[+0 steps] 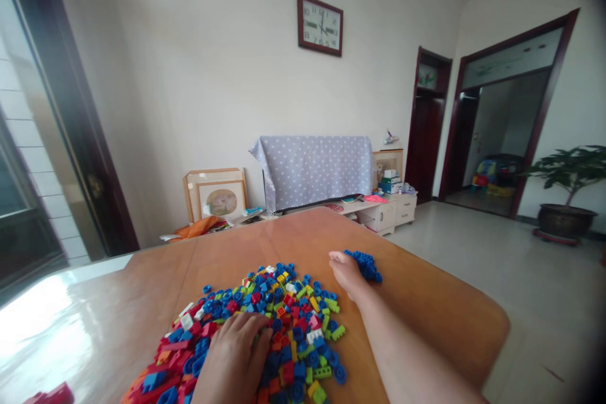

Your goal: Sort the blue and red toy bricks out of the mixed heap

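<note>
Here, the bare left hand rests on a heap of multicoloured plastic toy bricks, the bare right hand beside a small pile of blue plastic pieces

From the head view, both groups sit on a glossy brown wooden table. A strip of brown surface separates the heap from the blue pile, and a wider stretch runs from the pile to the rounded corner at right. More tabletop reaches the far edge and, under bright glare, spreads to the left. Some red plastic pieces lie at the lower left, well apart from the heap. The right forearm crosses the near right part of the table; pale tiled floor shows past its edge.

The heap mixes red, blue, lime green, yellow, orange and white: studded blocks and round blue pieces, reds thick at lower left, lime greens along the right margin. The other pile is all blue and compact.

The left fingers curl down into the bricks; the right ones reach past the blue pile's left side. Whether either hand grips a piece, I cannot tell.
</note>
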A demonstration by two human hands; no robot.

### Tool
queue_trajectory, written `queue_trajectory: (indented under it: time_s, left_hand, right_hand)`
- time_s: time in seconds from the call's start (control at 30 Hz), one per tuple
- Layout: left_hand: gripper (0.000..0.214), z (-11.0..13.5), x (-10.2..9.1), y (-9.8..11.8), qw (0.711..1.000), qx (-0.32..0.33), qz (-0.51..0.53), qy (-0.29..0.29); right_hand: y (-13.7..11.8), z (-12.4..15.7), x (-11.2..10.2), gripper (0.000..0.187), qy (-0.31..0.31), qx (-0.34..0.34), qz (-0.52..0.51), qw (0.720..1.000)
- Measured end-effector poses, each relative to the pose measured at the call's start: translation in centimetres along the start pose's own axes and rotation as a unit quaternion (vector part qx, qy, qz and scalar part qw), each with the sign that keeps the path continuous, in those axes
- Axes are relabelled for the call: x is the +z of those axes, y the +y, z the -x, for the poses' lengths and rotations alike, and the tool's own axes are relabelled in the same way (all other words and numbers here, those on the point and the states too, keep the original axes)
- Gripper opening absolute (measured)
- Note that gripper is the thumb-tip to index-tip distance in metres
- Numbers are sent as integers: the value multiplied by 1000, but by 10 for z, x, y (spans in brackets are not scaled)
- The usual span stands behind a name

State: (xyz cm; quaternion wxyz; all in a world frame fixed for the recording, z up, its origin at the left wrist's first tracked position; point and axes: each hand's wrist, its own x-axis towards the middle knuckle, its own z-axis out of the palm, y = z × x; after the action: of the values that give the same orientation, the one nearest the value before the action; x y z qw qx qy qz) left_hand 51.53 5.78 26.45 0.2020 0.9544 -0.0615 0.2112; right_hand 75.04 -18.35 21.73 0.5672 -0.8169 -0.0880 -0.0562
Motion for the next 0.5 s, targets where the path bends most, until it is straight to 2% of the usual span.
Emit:
queue_trajectory:
  time_s: [0.17,0.3,0.5]
  left_hand:
    - [27,2,-5,10,1000,-5,-17,6]
    - [31,6,-9,26,1000,11,-27,-1]
    - [69,12,-4,45,993,87,0,-84]
  right_hand:
    - [-15,10,8,37,-40,-43,40,997]
    - [-31,23,12,31,-63,-68,81,992]
    - [-54,44,16,32,-88,-107,102,985]
